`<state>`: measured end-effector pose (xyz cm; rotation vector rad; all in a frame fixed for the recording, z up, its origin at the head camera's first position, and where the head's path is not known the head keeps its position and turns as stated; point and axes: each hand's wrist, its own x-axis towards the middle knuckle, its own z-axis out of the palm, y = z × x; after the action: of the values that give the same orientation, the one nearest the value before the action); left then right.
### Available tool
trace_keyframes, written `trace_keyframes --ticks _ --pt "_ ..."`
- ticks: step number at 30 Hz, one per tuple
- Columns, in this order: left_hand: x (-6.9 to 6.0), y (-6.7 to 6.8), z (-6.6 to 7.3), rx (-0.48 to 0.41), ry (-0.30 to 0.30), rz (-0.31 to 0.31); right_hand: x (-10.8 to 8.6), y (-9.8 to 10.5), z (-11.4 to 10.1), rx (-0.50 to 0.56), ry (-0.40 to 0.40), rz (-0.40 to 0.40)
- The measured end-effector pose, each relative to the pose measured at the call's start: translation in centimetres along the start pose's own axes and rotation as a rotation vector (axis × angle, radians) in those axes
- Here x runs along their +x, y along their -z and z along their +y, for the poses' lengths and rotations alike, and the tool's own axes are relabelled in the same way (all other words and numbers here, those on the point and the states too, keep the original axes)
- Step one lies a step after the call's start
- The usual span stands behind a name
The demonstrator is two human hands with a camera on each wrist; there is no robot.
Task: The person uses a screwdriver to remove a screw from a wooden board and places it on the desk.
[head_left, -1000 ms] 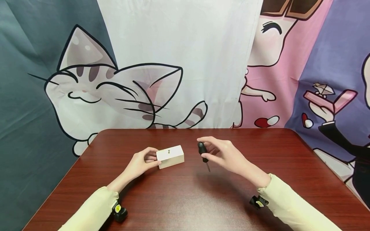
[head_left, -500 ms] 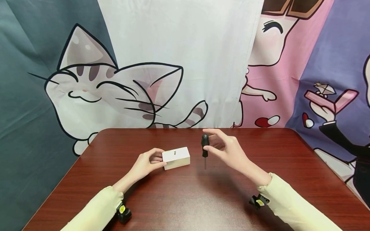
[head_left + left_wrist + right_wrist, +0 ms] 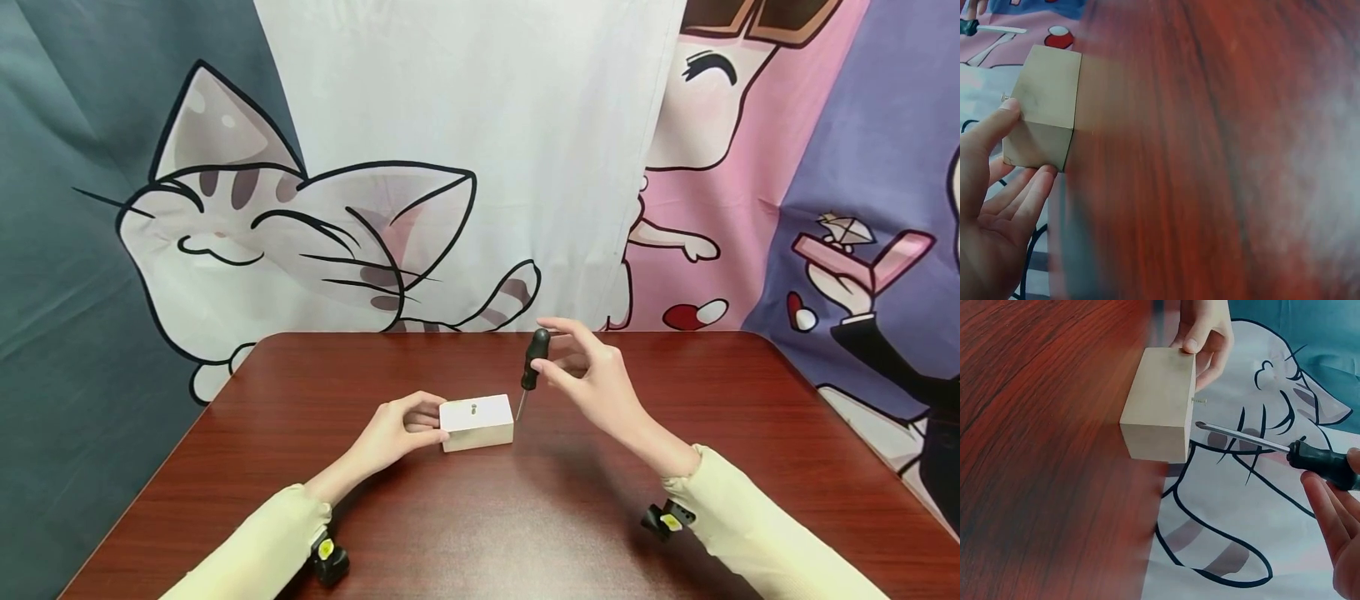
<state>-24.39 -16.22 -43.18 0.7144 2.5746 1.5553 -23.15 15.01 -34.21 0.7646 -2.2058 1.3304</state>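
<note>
Room lies in front of the pale block (image 3: 477,435), while the screwdriver (image 3: 530,377) obstructs its right end.

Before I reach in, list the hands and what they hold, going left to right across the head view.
Left hand → pale block → screwdriver → right hand.

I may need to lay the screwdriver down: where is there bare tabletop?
Free on the table: front middle, between the wrist cameras; left side, between the left hand and the left edge; right side, between the right hand and the right edge. Crowded: between the hands, where block and screwdriver sit close together.
</note>
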Motion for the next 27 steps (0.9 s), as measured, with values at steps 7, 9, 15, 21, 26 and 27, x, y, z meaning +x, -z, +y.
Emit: trace_keyframes --ticks 7,9,15,21,26,27 --pt "-0.1 -0.9 0.6 -0.036 -0.011 -0.042 0.0 -0.1 -0.2 0.057 -0.006 0.024" --pt "-0.1 -1.2 0.8 -0.044 -0.019 -0.052 -0.1 -0.2 -0.2 0.062 -0.011 0.029" --pt "-0.3 -1.9 1.3 -0.047 -0.033 -0.074 -0.4 -0.1 -0.5 0.092 -0.022 0.033" --pt "-0.4 -2.4 1.7 -0.056 -0.046 -0.091 -0.8 -0.1 -0.8 0.125 -0.017 0.018" --pt "-0.6 -2.6 1.7 -0.051 -0.04 -0.1 -1.2 -0.2 -0.9 0.163 -0.017 0.01" --pt "-0.7 -2.6 1.7 -0.05 -0.038 -0.102 -1.3 -0.2 -1.0 0.168 -0.019 0.011"
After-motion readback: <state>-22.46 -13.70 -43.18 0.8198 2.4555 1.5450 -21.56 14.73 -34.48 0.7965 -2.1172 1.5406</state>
